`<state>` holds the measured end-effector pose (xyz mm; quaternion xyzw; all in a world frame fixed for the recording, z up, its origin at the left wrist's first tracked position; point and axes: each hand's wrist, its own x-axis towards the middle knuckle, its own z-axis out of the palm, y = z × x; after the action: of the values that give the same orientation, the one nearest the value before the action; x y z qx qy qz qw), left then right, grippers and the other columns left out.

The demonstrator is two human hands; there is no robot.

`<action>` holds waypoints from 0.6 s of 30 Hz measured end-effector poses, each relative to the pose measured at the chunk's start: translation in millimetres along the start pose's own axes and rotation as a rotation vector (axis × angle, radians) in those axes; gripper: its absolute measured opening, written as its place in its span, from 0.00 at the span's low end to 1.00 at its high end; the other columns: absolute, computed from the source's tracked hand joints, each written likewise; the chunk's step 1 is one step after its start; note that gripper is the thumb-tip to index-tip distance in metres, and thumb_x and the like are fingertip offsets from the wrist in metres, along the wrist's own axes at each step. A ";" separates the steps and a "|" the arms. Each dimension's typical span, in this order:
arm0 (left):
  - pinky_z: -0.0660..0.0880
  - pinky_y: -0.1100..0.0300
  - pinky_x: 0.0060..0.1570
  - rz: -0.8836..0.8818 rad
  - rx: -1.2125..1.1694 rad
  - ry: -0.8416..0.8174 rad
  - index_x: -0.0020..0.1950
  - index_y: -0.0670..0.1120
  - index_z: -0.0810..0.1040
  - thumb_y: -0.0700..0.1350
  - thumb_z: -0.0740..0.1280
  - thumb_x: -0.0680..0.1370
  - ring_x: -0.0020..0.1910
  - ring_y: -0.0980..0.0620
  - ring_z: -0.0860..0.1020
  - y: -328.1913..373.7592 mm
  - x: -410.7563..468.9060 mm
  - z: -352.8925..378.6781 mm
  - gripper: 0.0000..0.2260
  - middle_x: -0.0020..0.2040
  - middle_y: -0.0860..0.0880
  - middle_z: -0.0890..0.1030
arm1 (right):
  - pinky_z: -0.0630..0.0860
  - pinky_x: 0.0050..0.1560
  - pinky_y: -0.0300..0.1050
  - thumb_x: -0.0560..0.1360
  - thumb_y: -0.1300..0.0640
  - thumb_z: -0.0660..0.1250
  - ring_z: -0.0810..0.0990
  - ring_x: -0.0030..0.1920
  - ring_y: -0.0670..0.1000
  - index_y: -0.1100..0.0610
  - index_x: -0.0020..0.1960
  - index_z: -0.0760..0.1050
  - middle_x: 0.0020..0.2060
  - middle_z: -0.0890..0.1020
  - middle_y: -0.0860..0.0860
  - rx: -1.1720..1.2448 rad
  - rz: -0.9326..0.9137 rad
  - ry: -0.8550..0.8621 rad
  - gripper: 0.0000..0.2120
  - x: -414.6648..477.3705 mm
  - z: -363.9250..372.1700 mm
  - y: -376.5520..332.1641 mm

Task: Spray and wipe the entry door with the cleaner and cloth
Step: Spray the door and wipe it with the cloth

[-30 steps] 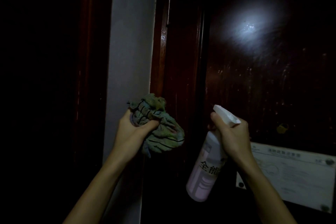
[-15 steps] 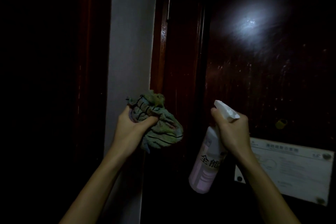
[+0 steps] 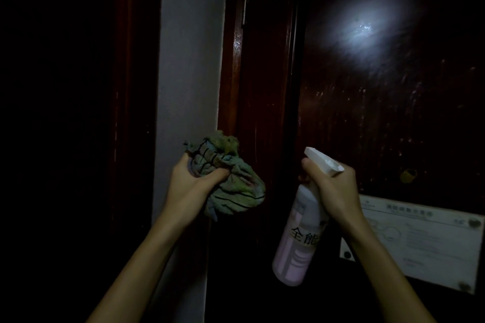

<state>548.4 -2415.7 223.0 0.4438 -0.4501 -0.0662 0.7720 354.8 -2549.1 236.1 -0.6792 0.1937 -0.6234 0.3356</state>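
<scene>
Room: dim entry, one bright glare on the dark door (image 3: pixel 393 113), a pale wall (image 3: pixel 189 60) strip left of its frame.
Left grip (image 3: pixel 191 186): your fingers are clamped on the bunched cloth (image 3: pixel 236 186), held by the frame, off the panel.
Right grip (image 3: pixel 333 191): wrapped round the bottle (image 3: pixel 296 252) neck, nozzle toward the door.
Done: streaks and wet glints suggest some spray has landed.
Left: most wiping, likely more spraying; mind the notice (image 3: pixel 420 244) at the door's lower right.
</scene>
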 end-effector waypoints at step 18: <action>0.82 0.62 0.46 -0.051 0.013 0.036 0.60 0.42 0.80 0.34 0.74 0.73 0.50 0.50 0.86 -8.7 0.2 -13.3 0.16 0.52 0.46 0.87 | 0.79 0.40 0.57 0.77 0.59 0.69 0.81 0.37 0.65 0.70 0.45 0.76 0.37 0.81 0.67 0.053 -0.034 0.027 0.13 2.2 15.3 16.3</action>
<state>561.1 -2412.7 214.0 0.4613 -0.4254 -0.0747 0.7750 372.7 -2558.7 226.3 -0.6646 0.1700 -0.6431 0.3403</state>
